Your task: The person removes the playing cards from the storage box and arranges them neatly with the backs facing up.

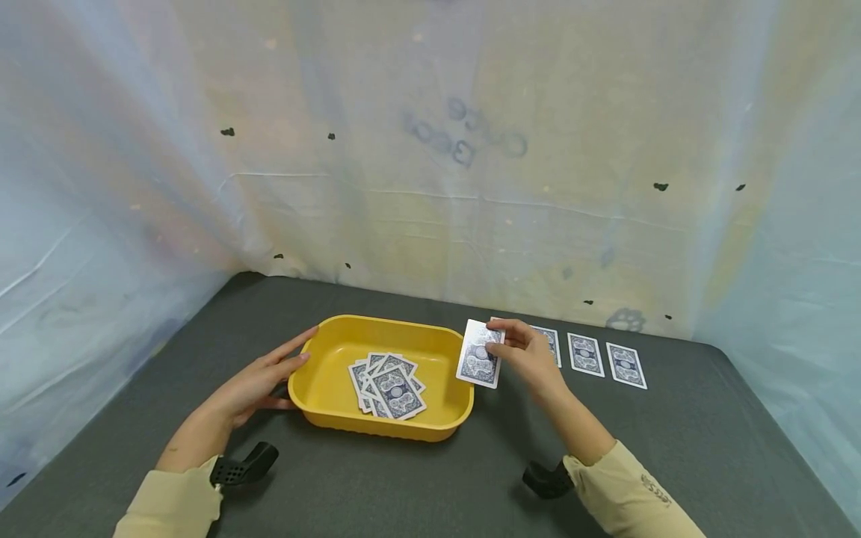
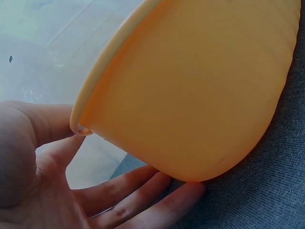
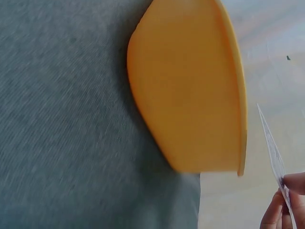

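A playing card with a blue patterned back is pinched between the thumb and fingers of my right hand. It overlaps the right rim of a yellow tray in the head view and shows nearly edge-on in the right wrist view. Inside the tray lies a loose pile of playing cards, backs up. My left hand holds the tray's left end. In the left wrist view, some of its fingers are at the rim while others reach along the outer wall.
Right of the tray, a row of cards lies back up on the dark grey table, partly hidden by my right hand. A pale plastic sheet rises behind the table. Black wrist-camera mounts jut from both cuffs.
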`<state>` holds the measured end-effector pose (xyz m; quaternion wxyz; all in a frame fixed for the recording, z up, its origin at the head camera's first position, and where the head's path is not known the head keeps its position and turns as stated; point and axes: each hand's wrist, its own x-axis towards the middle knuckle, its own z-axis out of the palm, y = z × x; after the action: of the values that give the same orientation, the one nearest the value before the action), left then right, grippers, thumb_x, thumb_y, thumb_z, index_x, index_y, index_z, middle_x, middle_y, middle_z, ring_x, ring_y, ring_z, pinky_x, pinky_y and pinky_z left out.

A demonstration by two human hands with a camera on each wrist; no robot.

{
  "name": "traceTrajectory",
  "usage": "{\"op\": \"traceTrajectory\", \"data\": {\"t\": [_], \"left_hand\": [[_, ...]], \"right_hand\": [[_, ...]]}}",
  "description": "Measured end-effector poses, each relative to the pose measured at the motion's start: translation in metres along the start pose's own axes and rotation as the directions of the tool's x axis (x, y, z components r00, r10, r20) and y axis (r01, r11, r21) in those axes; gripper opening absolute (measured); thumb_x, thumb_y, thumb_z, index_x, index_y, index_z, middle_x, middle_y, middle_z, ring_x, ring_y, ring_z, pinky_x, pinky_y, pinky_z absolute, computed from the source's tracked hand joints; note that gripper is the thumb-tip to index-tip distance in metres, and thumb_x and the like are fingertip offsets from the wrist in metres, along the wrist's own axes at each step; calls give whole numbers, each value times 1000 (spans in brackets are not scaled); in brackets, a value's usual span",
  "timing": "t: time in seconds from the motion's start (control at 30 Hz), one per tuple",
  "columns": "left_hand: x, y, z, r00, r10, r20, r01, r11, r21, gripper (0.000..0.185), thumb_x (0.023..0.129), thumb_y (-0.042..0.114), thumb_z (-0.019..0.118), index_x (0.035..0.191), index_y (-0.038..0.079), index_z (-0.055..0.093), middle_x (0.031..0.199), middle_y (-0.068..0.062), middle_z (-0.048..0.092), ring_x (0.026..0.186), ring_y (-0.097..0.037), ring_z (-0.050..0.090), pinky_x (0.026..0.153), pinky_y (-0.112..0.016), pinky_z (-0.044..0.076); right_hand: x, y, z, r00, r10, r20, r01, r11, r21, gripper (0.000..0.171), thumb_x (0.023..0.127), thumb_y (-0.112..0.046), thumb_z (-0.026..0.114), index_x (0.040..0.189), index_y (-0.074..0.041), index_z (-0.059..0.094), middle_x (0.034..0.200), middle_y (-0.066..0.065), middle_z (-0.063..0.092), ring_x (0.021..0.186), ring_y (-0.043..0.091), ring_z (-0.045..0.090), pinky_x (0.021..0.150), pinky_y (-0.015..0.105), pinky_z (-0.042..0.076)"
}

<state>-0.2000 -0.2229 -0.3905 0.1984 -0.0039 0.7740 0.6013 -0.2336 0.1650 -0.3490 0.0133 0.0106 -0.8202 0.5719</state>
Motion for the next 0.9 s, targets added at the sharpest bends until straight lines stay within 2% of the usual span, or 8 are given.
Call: {"op": "traceTrajectory", "data": {"t": [0.2, 0.4, 0.63, 0.77, 0.9], "left_hand": [[1, 0, -1, 1000, 1, 3, -1, 1000, -3, 70, 96, 53, 48, 154, 36, 12, 161, -19, 3, 140, -44, 23, 88, -49, 52], [1, 0, 0, 1000, 7, 1, -7, 1000, 3, 69, 97, 51, 47, 154, 36, 12, 161, -17, 2, 141, -45, 22, 88, -49, 52], [1, -1, 1, 1000, 16, -6, -16, 1000, 21, 66, 98, 50, 46, 154, 38, 12, 161, -17, 2, 141, -44, 22, 86, -48, 53], [1, -1, 1, 1000, 14, -6, -14, 1000, 22, 67, 98, 51, 46, 154, 38, 12, 161, -17, 2, 141, -45, 20, 86, -48, 53], [0, -1, 0, 1000, 18, 1, -18, 1000, 12, 68, 97, 52, 46, 154, 37, 12, 161, -17, 2, 142, -45, 19, 86, -48, 53]], "right_hand": [[1, 9, -13, 1000, 3, -13, -3, 1000, -28, 33, 87, -3, 65, 120, -1, 63, 114, 17, 62, 88, 15, 55, 81, 22, 45], [0, 19, -22, 999, 26, -36, -28, 998, -64, 33, 88, -8, 67, 120, -1, 63, 108, 11, 57, 91, 16, 46, 79, 27, 40], [1, 34, -26, 998, 61, -16, -62, 991, -121, 34, 88, -10, 66, 121, -2, 63, 122, 15, 56, 103, 21, 45, 86, 33, 41], [2, 41, -26, 998, 61, -8, -62, 986, -157, 34, 86, -8, 68, 119, -2, 64, 111, 13, 58, 96, 20, 46, 79, 29, 42], [3, 45, -26, 998, 60, 0, -59, 984, -168, 34, 84, -7, 70, 117, -1, 65, 96, 7, 52, 88, 18, 44, 72, 28, 39]]}}
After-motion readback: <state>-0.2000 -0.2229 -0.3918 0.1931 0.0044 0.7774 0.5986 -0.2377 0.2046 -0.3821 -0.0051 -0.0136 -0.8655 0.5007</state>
